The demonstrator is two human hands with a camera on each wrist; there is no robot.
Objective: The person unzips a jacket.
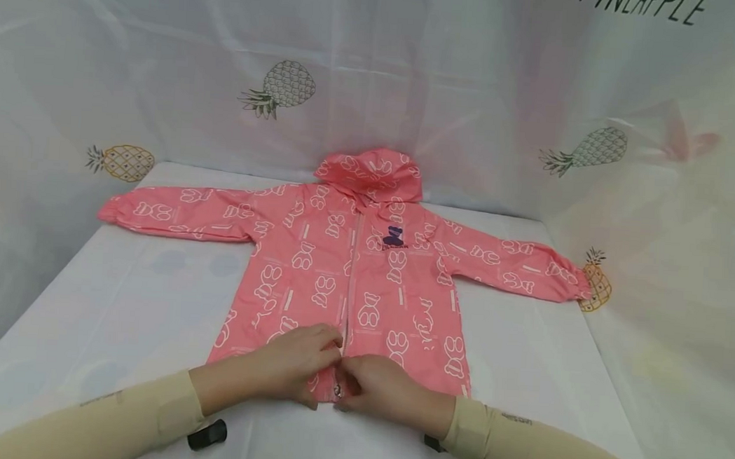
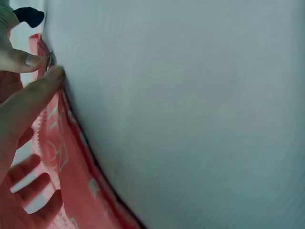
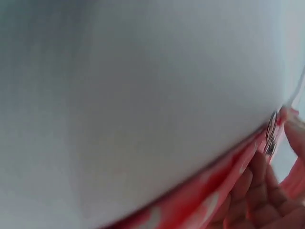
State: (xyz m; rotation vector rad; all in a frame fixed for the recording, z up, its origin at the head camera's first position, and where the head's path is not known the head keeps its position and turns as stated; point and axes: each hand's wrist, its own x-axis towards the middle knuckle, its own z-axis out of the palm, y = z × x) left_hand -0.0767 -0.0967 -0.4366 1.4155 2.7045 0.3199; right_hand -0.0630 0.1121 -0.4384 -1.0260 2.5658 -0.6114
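A pink hooded child's jacket (image 1: 315,254) with white line drawings lies front up, sleeves spread, hood away from me. At its near hem my left hand (image 1: 293,362) holds the fabric beside the zipper, its thumb low at the edge. The left wrist view shows that hand's lower fingers (image 2: 33,191) spread apart. From the other side my right hand (image 1: 383,392) pinches the hem at the zipper's bottom end. The metal zipper pull (image 3: 271,136) sits by the right thumb. The fingertips partly hide the zipper's end.
The jacket lies on a white-covered table (image 1: 524,351). Behind and to the right hangs a whitish curtain (image 1: 414,85) with pineapple prints. A black strap piece (image 1: 207,434) shows beneath the left forearm.
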